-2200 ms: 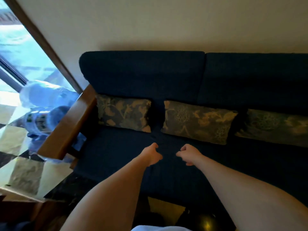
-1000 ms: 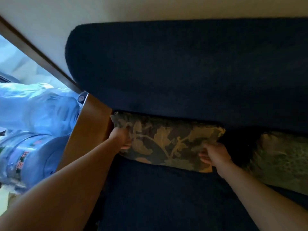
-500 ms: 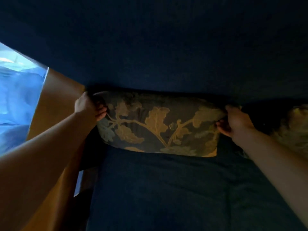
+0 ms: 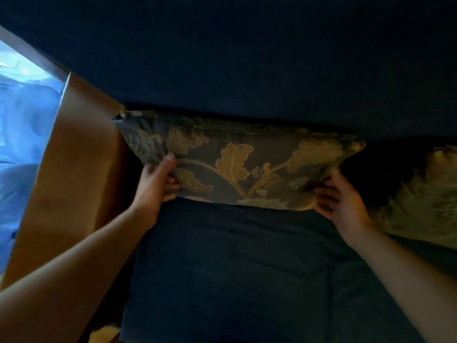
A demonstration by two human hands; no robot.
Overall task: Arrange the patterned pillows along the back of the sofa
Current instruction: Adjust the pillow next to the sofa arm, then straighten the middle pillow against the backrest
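Hands: left hand (image 4: 154, 185), right hand (image 4: 342, 201) gripping pillow (image 4: 247, 167) | second pillow (image 4: 435, 196) cropped, dim

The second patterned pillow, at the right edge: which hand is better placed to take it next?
Probably the right hand. It grips the leaf pillow at its right end, nearest the second pillow. The left hand holds the far end, by the wooden armrest.

Matt dark navy cloth with a fine woven grain on the sofa (image 4: 235, 263), heavier woven cloth with faintly shiny golden leaf figures on the pillow (image 4: 237, 164) and on the second pillow (image 4: 427, 201) to the right, smooth brown wood with a dull sheen on the armrest (image 4: 76, 169).
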